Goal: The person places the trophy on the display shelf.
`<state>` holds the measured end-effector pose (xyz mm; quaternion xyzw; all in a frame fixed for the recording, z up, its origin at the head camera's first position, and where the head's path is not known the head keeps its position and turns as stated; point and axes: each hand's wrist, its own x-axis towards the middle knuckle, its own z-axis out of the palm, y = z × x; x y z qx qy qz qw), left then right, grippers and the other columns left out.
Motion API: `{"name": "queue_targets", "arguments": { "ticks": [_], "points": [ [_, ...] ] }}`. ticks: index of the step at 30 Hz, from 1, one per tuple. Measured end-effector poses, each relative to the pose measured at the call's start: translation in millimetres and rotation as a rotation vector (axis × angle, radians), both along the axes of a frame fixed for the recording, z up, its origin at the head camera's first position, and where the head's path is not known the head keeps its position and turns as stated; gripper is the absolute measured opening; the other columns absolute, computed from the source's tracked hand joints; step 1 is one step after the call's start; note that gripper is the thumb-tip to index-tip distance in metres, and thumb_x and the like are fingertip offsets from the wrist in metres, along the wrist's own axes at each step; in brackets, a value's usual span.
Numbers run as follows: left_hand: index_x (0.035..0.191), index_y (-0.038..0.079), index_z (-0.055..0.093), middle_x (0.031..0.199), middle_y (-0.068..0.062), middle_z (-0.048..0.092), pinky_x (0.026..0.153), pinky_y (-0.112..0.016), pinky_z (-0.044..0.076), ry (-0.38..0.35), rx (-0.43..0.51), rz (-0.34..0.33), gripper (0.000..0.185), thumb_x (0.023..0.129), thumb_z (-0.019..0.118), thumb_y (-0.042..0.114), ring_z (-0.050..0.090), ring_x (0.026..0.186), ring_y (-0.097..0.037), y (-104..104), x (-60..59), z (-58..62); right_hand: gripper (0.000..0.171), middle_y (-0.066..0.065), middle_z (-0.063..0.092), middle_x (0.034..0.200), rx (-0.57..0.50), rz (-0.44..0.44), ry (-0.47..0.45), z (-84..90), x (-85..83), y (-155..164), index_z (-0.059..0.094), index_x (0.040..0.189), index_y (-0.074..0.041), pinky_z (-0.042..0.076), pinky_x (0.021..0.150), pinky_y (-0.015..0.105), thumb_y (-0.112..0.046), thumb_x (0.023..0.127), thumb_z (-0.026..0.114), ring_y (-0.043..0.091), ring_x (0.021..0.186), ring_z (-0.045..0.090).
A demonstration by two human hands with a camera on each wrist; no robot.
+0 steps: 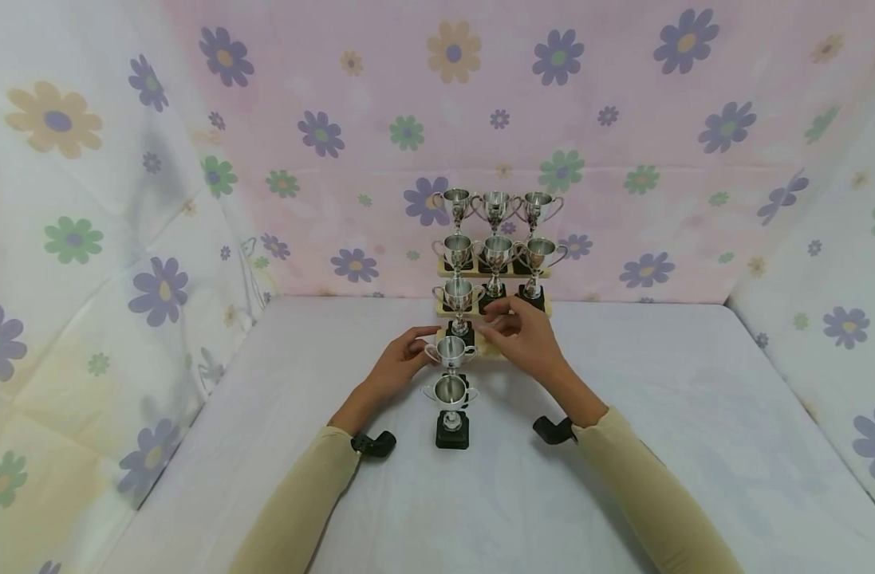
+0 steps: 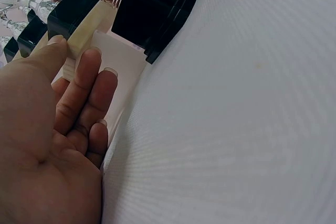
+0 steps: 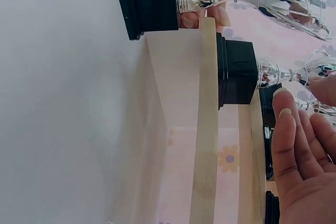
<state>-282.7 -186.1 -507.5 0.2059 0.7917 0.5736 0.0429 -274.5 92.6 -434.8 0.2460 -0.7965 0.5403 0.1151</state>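
Observation:
A wooden tiered stand [image 1: 491, 347] holds silver two-handled trophies on black bases. Three trophies stand on its top tier and three on the middle one. A single trophy [image 1: 459, 296] is at the left of the lowest tier. My right hand [image 1: 526, 339] is just right of that trophy, fingers loosely extended; its thumb [image 3: 324, 89] overlaps the cup in the right wrist view, contact unclear. My left hand [image 1: 397, 363] is at the stand's left end, thumb [image 2: 55, 45] touching the board's edge by a black base [image 2: 73, 14], other fingers relaxed.
Two more trophies stand upright on the white-covered table [image 1: 380, 510] in front of the stand: a nearer trophy [image 1: 451, 414] and another trophy [image 1: 451, 351] right behind it. A flowered cloth backdrop [image 1: 380, 207] rises behind the stand and along both sides.

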Motion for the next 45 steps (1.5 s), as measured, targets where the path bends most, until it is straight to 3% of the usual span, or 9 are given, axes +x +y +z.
{"name": "queue_targets", "arguments": {
  "ticks": [7, 12, 25, 32, 45],
  "points": [
    [0.156, 0.01, 0.05, 0.105, -0.012, 0.076, 0.097, -0.035, 0.049, 0.001, 0.004, -0.003, 0.048, 0.11, 0.061, 0.012, 0.074, 0.099, -0.029, -0.2, -0.2, -1.2, 0.018, 0.009, 0.073, 0.101, 0.022, 0.029, 0.036, -3.3, 6.6, 2.5, 0.073, 0.115, -0.003, 0.055, 0.069, 0.027, -0.004, 0.097, 0.078, 0.021, 0.077, 0.071],
    [0.157, 0.01, 0.049, 0.104, -0.012, 0.076, 0.098, -0.035, 0.049, 0.005, 0.004, -0.008, 0.049, 0.11, 0.061, 0.013, 0.074, 0.101, -0.031, -1.1, -1.6, -2.0, 0.013, 0.011, 0.077, 0.096, 0.031, 0.088, 0.008, -7.5, 8.4, 2.8, 0.077, 0.11, -0.004, 0.054, 0.065, 0.03, -0.002, 0.098, 0.075, 0.023, 0.073, 0.07],
    [0.156, 0.01, 0.051, 0.104, -0.013, 0.076, 0.096, -0.037, 0.048, 0.006, 0.007, 0.005, 0.049, 0.109, 0.063, 0.016, 0.073, 0.097, -0.021, -0.3, -0.9, -2.3, 0.025, 0.005, 0.077, 0.103, 0.149, 0.243, -0.022, -19.8, 11.6, -2.7, 0.079, 0.113, -0.008, 0.057, 0.068, 0.029, 0.004, 0.092, 0.074, 0.014, 0.074, 0.069],
    [0.155, 0.013, 0.051, 0.104, -0.011, 0.076, 0.096, -0.036, 0.049, 0.002, -0.001, 0.008, 0.047, 0.109, 0.062, 0.016, 0.072, 0.097, -0.017, -0.2, -0.1, -0.9, 0.014, -0.003, 0.073, 0.081, 0.243, 0.259, -0.011, -25.1, 14.8, -9.1, 0.08, 0.104, -0.011, 0.054, 0.063, 0.028, -0.01, 0.091, 0.083, 0.009, 0.068, 0.066],
    [0.156, 0.01, 0.05, 0.103, -0.012, 0.076, 0.097, -0.038, 0.048, 0.011, -0.017, 0.008, 0.048, 0.109, 0.062, 0.014, 0.073, 0.097, -0.017, 0.2, 0.0, -0.4, 0.016, -0.002, 0.076, 0.084, 0.264, 0.199, -0.01, -29.1, 19.9, -21.0, 0.081, 0.106, -0.009, 0.052, 0.063, 0.026, -0.013, 0.091, 0.085, 0.006, 0.068, 0.065]
  ]
}}
